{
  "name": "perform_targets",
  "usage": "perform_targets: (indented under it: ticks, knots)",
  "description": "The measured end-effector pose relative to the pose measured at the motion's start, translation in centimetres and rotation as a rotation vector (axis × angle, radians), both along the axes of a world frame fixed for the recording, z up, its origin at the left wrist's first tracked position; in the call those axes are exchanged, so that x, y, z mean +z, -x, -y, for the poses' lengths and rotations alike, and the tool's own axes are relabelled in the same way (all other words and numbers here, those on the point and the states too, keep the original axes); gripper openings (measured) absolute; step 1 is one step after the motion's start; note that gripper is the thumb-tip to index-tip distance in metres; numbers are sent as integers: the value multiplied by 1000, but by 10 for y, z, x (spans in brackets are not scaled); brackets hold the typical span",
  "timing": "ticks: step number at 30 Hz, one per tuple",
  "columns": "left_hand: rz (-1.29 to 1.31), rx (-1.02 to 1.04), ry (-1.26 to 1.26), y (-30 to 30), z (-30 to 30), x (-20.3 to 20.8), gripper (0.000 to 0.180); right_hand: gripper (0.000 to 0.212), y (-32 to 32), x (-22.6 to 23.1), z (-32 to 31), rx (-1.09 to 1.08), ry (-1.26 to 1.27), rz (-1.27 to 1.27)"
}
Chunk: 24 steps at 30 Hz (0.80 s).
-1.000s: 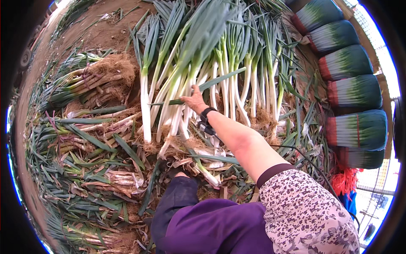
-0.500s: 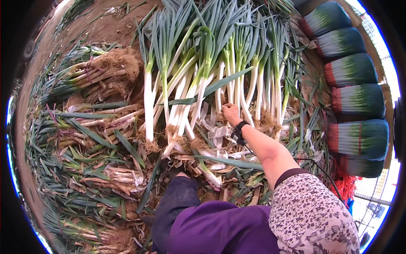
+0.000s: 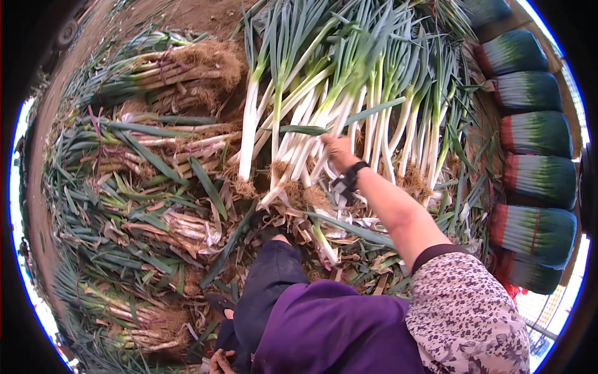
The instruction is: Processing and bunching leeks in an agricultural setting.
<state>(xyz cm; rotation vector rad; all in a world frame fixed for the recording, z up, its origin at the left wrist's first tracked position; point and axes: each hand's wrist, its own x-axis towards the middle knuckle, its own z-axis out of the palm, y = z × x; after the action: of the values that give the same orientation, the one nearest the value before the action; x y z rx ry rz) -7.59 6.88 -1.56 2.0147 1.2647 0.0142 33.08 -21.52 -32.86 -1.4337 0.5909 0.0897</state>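
Observation:
My right hand reaches into the row of long green onions and is closed round the lower white stalk of one long green onion, which is smeared by motion. A black strap with a small device sits on that wrist. Other peeled green onions lie side by side, leaves pointing away, roots toward me. A loose green leaf lies across the stalks beside my fingertips. My left hand shows only partly at the lower edge beside my dark trouser leg, fingers curled; whatever it holds is hidden.
Unpeeled, tied bundles with brown roots lie at the left. Stripped leaves and skins litter the ground around my shoe. Packed green onion bundles stand in a column at the right. A vehicle wheel shows at the far left.
The view has shifted, so the scene sits further right. My right hand has swung a green onion leftward against the others. My left hand has come into view at the lower edge.

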Motion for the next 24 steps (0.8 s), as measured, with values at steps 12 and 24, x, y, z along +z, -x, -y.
perform_targets:
  ticks: [12,24]
  knots:
    - [54,-39,72,-8,0,-11,23,35,-4,71,-11,663,1110,619]
    - [-28,10,108,-4,-8,-14,24,28,-35,7,-172,1506,1271,775]
